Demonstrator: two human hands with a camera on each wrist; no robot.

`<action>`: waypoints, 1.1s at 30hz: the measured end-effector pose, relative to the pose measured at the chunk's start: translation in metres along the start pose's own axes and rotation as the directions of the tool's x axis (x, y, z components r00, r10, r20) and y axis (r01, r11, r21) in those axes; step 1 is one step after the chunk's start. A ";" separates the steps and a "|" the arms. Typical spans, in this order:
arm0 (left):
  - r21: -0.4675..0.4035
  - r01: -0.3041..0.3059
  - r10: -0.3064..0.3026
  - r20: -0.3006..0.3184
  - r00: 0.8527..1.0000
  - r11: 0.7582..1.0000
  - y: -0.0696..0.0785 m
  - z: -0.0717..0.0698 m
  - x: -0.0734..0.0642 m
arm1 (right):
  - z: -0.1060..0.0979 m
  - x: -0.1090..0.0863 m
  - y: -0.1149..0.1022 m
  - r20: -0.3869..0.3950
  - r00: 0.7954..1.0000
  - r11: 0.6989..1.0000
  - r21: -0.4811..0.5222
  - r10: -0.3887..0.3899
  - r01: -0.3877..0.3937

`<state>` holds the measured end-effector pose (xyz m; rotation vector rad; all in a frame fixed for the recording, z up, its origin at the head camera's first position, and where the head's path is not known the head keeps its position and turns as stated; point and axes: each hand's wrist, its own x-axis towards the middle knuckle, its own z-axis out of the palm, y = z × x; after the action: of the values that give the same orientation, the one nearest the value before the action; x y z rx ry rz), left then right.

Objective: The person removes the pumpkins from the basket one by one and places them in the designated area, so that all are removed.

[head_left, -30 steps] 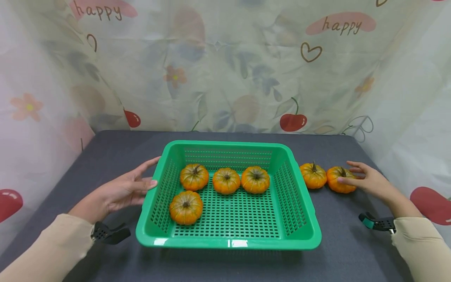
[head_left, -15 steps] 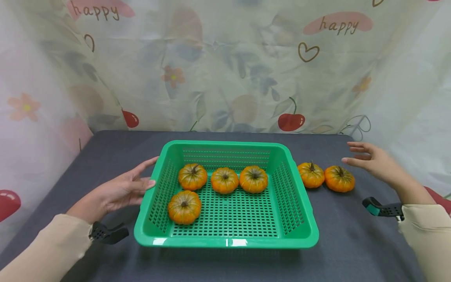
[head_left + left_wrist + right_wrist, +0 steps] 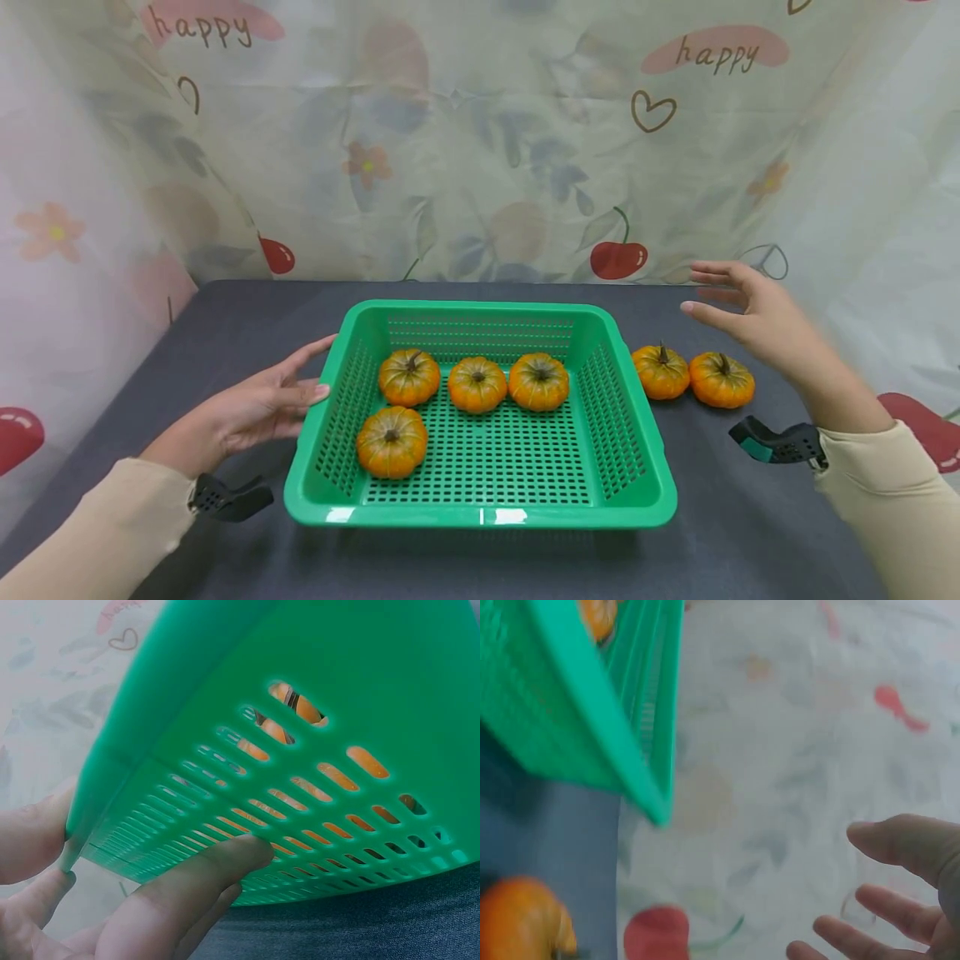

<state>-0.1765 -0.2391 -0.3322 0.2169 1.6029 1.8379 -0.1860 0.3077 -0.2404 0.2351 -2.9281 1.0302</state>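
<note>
A green perforated plastic basket (image 3: 480, 517) stands mid-table, holding several small orange pumpkins, among them a front-left pumpkin (image 3: 392, 442). At the basket's left rim is my left hand (image 3: 251, 408), its thumb on the rim. In the left wrist view, fingers (image 3: 187, 889) of that hand lie against the slotted outer wall under the rim. My right hand (image 3: 765, 321) is raised behind and above two pumpkins on the table, a nearer-in pumpkin (image 3: 661, 372) beside the basket and an outer pumpkin (image 3: 722, 380). Its fingers are spread and hold nothing.
A dark grey cloth-covered table (image 3: 262, 325) lies under everything. Behind it and along both sides hangs a pale printed curtain (image 3: 465, 167). Black camera straps show at the left wrist (image 3: 228, 497) and the right wrist (image 3: 780, 442).
My right hand has left the outer pumpkin, rising and then moving back and to the left. The pumpkins and basket stay put on the table, and my left hand keeps its place at the rim.
</note>
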 end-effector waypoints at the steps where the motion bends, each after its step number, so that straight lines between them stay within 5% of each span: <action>1: 0.000 0.000 0.000 0.001 1.000 1.000 0.000 0.000 0.000 | 0.003 -0.001 -0.005 -0.008 1.000 1.000 0.012 -0.017 0.017; 10: -0.004 0.003 -0.003 0.003 1.000 1.000 -0.001 0.000 0.001 | 0.033 -0.009 -0.051 -0.059 0.979 0.968 0.147 -0.196 0.203; 18: 0.004 0.001 -0.001 -0.003 1.000 1.000 -0.001 0.000 0.001 | 0.061 -0.007 -0.078 -0.098 0.926 0.874 0.308 -0.364 0.376; 25: -0.005 0.003 -0.003 0.004 1.000 1.000 -0.001 0.000 0.001 | 0.082 -0.003 -0.094 -0.075 0.900 0.797 0.437 -0.430 0.417; 33: 0.008 0.003 -0.003 0.004 1.000 1.000 -0.001 -0.002 0.001 | 0.108 0.004 -0.107 0.006 0.885 0.756 0.524 -0.465 0.394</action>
<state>-0.1774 -0.2402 -0.3339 0.2222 1.6075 1.8278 -0.1710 0.1573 -0.2582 0.9796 -2.4267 1.7172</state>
